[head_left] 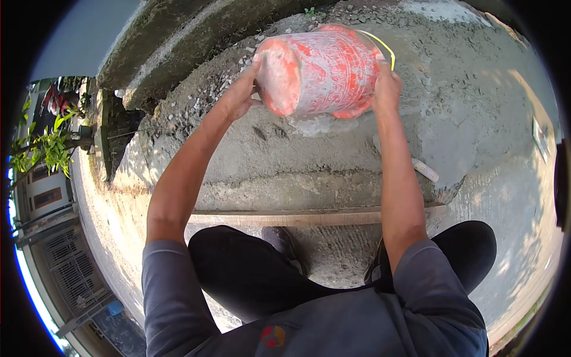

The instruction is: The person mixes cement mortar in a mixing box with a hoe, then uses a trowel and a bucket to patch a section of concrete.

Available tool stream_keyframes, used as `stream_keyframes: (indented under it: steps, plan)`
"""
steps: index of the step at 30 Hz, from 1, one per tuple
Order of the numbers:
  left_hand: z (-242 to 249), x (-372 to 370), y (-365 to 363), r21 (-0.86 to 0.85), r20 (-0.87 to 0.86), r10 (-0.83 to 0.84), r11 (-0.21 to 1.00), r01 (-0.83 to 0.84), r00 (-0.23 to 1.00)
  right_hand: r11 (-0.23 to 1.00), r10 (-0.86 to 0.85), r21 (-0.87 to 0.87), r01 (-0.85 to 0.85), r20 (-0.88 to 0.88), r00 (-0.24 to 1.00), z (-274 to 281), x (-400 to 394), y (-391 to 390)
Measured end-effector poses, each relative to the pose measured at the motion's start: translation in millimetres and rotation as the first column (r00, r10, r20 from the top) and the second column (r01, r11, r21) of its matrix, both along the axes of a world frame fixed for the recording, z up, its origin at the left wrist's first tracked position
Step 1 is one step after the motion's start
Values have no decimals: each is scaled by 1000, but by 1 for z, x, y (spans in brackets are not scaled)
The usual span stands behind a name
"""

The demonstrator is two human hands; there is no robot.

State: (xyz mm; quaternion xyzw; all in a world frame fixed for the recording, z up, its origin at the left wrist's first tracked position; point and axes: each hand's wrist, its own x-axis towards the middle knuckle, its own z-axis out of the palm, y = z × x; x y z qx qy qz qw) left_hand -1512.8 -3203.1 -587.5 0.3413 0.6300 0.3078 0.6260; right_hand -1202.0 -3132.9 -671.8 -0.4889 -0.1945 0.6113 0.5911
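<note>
The left hand (240,96), fingers partly spread, grips the base of the bucket (336,72); the right hand (387,90), mostly closed, holds its rim. The bucket is sideways over wet concrete (461,122); contact cannot be determined. Its interior is hidden; the right forearm (399,172) adjoins a pale handle (426,170).

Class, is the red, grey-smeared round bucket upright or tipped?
Tipped: the red bucket is held sideways, its round base at the left hand, its thin yellow handle near the right hand.
</note>
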Motion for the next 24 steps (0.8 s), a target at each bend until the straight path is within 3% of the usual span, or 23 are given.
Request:
stream_keyframes:
  steps: [3,8,13,17,20,22,24]
  plan:
    - [20,23,16,67,-193,-53,995,67,980,995,-91,-54,85,-111,990,-7,10,-7]
    - [19,29,36,191,-296,15,981,43,955,992,-67,-120,50,-138,988,-35,10,-14]
    - [55,34,46,373,-446,100,924,83,889,994,-86,-90,69,-202,976,-16,-3,-17]
    - [98,56,53,613,-548,237,766,192,802,996,-80,23,89,-253,964,-9,4,-4]
    - [87,70,66,604,-679,319,754,257,661,992,-119,10,124,-224,967,-23,14,7]
    - [12,58,90,484,-681,200,845,228,705,984,-177,-66,168,-170,969,-58,19,3]
    - [-2,55,102,439,-676,160,872,219,719,975,-199,-134,176,-185,962,-63,11,-8]
